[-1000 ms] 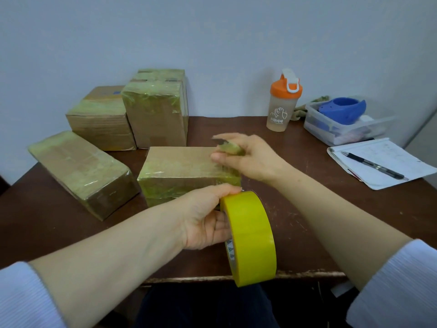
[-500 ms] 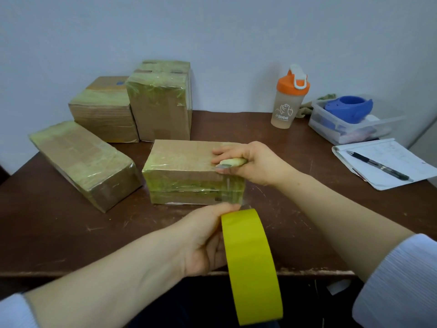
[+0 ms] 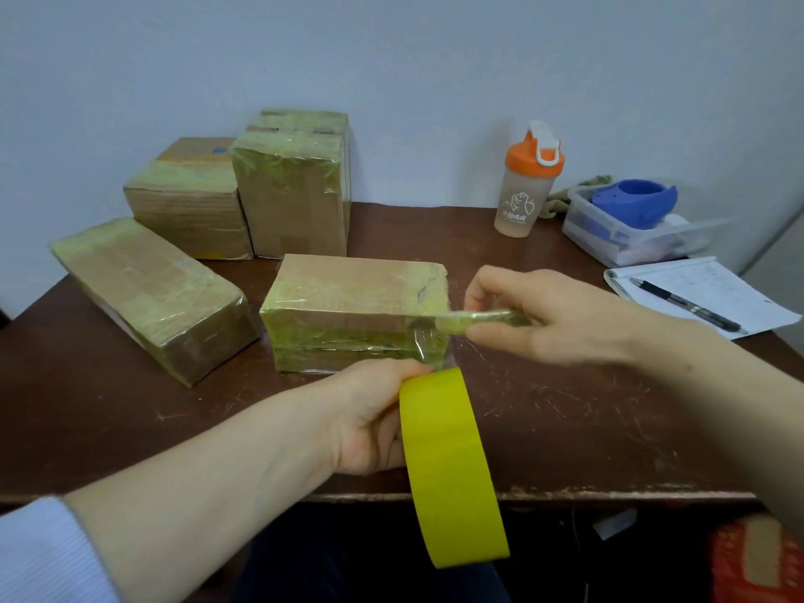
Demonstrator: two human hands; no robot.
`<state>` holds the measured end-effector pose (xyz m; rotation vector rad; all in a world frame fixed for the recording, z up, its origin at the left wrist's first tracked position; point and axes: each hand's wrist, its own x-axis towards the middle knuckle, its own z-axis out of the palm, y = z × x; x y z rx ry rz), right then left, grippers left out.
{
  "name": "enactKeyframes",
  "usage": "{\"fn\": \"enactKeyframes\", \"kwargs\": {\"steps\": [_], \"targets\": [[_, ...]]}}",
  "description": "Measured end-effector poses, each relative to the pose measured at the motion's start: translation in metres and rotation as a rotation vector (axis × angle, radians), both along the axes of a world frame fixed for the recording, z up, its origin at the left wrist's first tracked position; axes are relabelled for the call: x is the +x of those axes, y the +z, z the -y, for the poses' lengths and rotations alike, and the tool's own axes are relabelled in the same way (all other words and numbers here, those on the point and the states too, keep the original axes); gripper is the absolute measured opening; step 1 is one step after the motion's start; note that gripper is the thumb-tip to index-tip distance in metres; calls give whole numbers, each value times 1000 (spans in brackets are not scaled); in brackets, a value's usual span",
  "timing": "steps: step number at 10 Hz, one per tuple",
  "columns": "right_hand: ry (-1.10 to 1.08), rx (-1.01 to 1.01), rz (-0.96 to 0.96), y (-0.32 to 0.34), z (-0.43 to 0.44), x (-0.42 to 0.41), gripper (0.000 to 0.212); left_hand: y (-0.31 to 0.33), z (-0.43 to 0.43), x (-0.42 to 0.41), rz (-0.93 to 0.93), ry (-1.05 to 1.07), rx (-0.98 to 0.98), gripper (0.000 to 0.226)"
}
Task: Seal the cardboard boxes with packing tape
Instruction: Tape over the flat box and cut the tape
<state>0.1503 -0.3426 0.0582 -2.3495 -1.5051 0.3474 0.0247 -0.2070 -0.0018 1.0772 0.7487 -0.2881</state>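
Head view: the left hand (image 3: 374, 422) curls its fingers and thumb round a wide roll of packing tape (image 3: 452, 467), a smooth, matte yellow band held on edge above the worktop's near rim. The right hand (image 3: 552, 317) pinches between thumb and fingertips a twisted, translucent yellowish strip of tape (image 3: 478, 319), which runs level from the pinch to the upper near right corner of the middle box (image 3: 356, 298). Glossy, wrinkled film shows between that corner and the top of the roll. The middle box is a low brown cardboard block lying flat just beyond the left hand, its front and edges wrapped in shiny, creased tape.

Four cardboard boxes stand on the worktop (image 3: 565, 406), a dark brown surface with pale scratches: the middle one, a long box (image 3: 143, 289) lying at an angle to the left, a squat box (image 3: 191, 198) behind it, and a tall upright box (image 3: 296, 193) touching the squat one. All bear greenish tape. To the right are one frosted shaker bottle (image 3: 524, 185) with an orange lid, one clear plastic tub (image 3: 631, 237) holding a rounded blue object (image 3: 631, 202), and one paper notepad (image 3: 705, 293) with one black pen (image 3: 687, 304) lying on it.
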Motion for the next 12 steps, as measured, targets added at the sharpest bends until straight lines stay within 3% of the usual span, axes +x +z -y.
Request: {"fn": "enactKeyframes", "kwargs": {"steps": [3, 5, 6, 7, 8, 9, 10, 11, 12], "targets": [[151, -181, 473, -16, -2, 4, 11, 0, -1, 2, 38, -11, 40, 26], [178, -174, 559, -21, -1, 10, 9, 1, -1, 5, 54, -12, 40, 29], [179, -320, 597, -35, 7, 18, 11, 3, -1, 5, 67, 4, 63, 37], [16, -332, 278, -47, 21, 37, 17, 3, -3, 5, 65, 17, 66, 41], [-134, -178, -107, -64, 31, 56, 6, 5, -1, 6, 64, 8, 75, 41], [-218, -146, -212, -76, 31, 63, 16, 6, 0, 6, 80, 7, 84, 40], [-230, -356, 5, -64, 18, 61, 78, 8, 1, 5, 92, 14, 89, 39], [-241, -81, 278, -39, 1, 56, 78, 7, 0, 6, 97, -3, 88, 39], [-3, 355, 254, -23, -30, 27, 42, 8, 0, 5, 114, -20, 85, 31]]}}
